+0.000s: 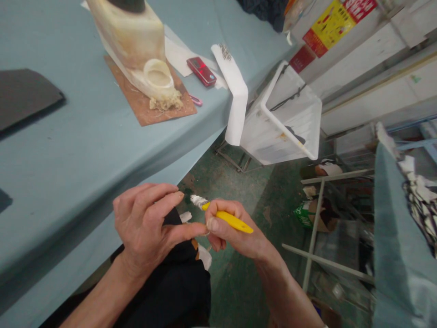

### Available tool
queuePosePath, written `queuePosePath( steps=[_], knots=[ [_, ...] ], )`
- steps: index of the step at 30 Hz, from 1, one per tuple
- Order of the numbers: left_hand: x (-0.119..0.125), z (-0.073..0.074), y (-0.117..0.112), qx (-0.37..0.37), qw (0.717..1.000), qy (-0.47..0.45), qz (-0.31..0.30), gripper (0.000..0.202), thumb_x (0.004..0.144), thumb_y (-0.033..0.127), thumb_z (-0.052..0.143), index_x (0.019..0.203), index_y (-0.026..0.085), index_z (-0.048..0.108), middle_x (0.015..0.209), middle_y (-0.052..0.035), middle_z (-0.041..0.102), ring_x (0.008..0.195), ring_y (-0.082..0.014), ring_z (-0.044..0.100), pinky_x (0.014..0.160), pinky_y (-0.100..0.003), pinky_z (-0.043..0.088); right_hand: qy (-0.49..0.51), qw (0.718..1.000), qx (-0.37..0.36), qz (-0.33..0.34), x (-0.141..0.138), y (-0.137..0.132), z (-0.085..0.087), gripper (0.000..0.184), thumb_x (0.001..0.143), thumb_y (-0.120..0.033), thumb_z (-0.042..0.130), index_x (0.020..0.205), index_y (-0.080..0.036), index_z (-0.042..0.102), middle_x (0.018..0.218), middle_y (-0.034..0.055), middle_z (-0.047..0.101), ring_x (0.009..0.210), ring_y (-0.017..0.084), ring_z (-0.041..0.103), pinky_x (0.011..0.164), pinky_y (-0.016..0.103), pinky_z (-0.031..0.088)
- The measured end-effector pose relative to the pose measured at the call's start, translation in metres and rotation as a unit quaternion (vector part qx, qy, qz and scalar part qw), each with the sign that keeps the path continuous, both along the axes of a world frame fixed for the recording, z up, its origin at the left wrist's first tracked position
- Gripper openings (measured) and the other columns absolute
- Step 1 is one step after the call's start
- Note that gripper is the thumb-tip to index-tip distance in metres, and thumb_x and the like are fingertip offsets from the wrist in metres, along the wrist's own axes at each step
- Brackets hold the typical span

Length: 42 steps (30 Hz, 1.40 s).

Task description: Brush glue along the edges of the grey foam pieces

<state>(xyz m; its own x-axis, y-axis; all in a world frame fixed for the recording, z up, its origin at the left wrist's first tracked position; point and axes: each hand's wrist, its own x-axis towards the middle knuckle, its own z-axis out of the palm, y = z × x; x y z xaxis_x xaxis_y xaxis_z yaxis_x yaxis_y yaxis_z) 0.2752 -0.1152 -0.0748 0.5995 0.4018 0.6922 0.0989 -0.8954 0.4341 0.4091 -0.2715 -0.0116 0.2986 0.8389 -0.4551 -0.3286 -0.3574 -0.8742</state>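
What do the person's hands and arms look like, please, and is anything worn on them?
The left hand and right hand are bare, with no gloves. Both forearms are bare too, with no sleeves or watch in view.

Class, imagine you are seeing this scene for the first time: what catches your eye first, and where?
The yellow-handled brush stands out at lower centre, gripped in the right hand, with the left hand close by its whitish tip. Upper left, a cream container sits on a brown board on the blue-grey table.
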Motion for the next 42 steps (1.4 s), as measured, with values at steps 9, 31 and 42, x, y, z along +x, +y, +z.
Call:
queuePosePath(
  steps=[9, 31, 42],
  knots=[
    [-0.002, 0.002, 0.0, 0.011, 1.0, 0.003, -0.007, 0.045, 0.093, 0.067, 0.073, 0.121, 0.035, 0.061, 0.111, -0.0058, 0.078, 0.107, -0.0312, 0.071, 0.094, -0.051, 0.053, 0.058, 0.996, -0.013, 0.065, 0.009, -0.006, -0.004, 0.048, 0.09, -0.063, 0.079, 0.081, -0.019, 0.062, 0.056, -0.0073, 0.061, 0.047, 0.005, 0.051, 0.049, 0.016, 0.042],
    [0.002, -0.009, -0.006, -0.229, 0.969, -0.074, -0.061, 0.061, 0.091, 0.079, 0.064, 0.118, 0.024, 0.069, 0.112, -0.0072, 0.074, 0.102, -0.0246, 0.069, 0.092, -0.038, 0.053, -0.442, 0.844, 0.303, -0.028, -0.018, 0.014, -0.009, 0.013, 0.104, -0.034, 0.071, 0.112, -0.024, 0.075, 0.074, -0.0028, 0.078, 0.056, 0.011, 0.069, 0.058, 0.022, 0.053],
    [0.005, -0.004, -0.025, -0.622, 0.77, -0.092, -0.111, 0.036, 0.08, 0.054, 0.093, 0.094, 0.025, 0.078, 0.081, 0.0027, 0.071, 0.072, -0.014, 0.062, 0.067, -0.022, 0.052, -0.438, 0.844, 0.269, -0.153, -0.039, 0.037, -0.015, 0.004, 0.1, -0.025, 0.075, 0.098, -0.024, 0.072, 0.068, -0.0064, 0.077, 0.053, 0.009, 0.07, 0.062, 0.02, 0.059]
  ],
)
